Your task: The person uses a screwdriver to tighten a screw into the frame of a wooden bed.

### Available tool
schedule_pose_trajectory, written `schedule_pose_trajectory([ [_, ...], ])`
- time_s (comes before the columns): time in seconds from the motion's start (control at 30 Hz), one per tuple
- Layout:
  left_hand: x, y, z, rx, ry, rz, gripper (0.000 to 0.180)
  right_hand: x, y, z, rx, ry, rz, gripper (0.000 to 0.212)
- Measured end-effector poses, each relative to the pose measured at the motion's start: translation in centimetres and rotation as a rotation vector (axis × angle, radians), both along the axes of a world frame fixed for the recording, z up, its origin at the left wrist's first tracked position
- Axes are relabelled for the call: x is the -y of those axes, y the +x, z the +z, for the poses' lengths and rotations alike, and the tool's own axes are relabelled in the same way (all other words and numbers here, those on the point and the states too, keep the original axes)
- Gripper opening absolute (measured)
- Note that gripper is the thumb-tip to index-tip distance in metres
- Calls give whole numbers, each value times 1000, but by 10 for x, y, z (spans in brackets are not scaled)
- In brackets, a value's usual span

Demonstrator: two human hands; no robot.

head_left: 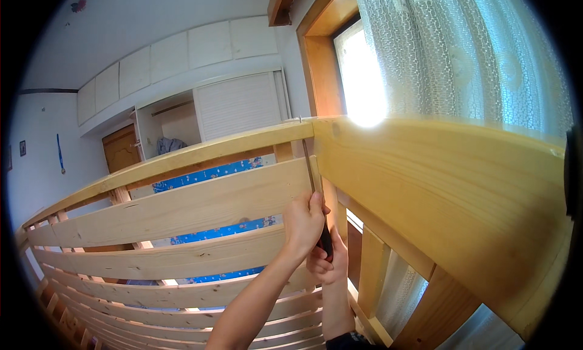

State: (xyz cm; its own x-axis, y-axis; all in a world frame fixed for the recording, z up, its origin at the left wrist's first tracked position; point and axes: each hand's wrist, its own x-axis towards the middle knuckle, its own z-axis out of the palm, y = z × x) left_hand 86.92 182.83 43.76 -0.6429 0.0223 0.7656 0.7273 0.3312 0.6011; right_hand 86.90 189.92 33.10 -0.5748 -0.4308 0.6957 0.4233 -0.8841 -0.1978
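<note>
From my remote seat I see the long, thin screwdriver with a black handle right of the frame's centre, its long axis near upright, leaning slightly left towards its top. My left hand is curled around its middle, nearer the tip; my right hand wraps the handle below. The dark shaft points up at the pale wooden top rail's corner end; I cannot tell whether they touch.
</note>
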Motion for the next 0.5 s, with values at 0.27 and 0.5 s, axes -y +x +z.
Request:
schedule_pose_trajectory([
  [0.27, 7, 3, 4, -87, -231, 212, 33, 5, 13, 14, 202, 239, -438, 41],
  [0.5, 3, 6, 5, -99, -230, 237, 32, 14, 14, 18, 141, 337, -1027, 35],
])
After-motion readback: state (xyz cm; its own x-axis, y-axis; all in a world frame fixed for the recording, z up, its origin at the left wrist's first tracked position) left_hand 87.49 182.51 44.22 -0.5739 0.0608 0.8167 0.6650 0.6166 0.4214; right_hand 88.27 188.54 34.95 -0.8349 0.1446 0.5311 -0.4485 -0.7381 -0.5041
